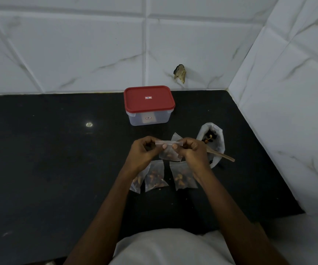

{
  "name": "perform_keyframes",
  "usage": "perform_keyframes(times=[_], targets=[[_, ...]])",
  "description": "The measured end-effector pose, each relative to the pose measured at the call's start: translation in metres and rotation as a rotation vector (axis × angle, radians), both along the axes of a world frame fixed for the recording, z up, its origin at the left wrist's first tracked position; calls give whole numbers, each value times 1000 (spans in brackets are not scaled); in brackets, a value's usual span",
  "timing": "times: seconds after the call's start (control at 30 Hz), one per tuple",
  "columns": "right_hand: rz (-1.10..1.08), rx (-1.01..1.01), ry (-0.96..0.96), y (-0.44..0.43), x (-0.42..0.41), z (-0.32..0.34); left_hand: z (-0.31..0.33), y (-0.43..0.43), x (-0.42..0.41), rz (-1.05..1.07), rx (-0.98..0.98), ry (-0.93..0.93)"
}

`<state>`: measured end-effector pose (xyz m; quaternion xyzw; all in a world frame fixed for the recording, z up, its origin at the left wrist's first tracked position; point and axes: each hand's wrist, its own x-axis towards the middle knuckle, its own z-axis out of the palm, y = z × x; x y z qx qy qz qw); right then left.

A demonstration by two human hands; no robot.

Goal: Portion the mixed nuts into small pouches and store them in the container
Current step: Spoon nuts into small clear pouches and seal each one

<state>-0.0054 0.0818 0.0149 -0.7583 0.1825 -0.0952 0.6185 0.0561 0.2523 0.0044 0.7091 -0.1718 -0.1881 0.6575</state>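
Note:
Both hands hold one small clear pouch (169, 153) with nuts in its bottom, above the black counter (58, 159). My left hand (144, 151) pinches the left end of its top strip and my right hand (189, 150) pinches the right end. Three filled pouches lie flat below my hands: one (136, 183) partly under my left wrist, one (155, 177) beside it, one (183, 176) under my right wrist. An open white bag of mixed nuts (212, 142) stands to the right with a wooden spoon (222, 155) sticking out. The clear container with a red lid (149, 105) sits shut near the wall.
White marble-look tiled walls enclose the counter at the back and right, meeting in a corner. A chipped hole (180, 73) marks the back wall. Another empty pouch corner (176, 136) shows behind my hands. The counter's front edge runs close to my body.

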Motion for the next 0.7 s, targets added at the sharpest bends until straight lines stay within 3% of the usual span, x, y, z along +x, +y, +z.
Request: perform_keyframes(times=[0.7], targets=[[33, -23, 5, 1, -7, 14, -2, 7, -2, 27, -97, 132]])
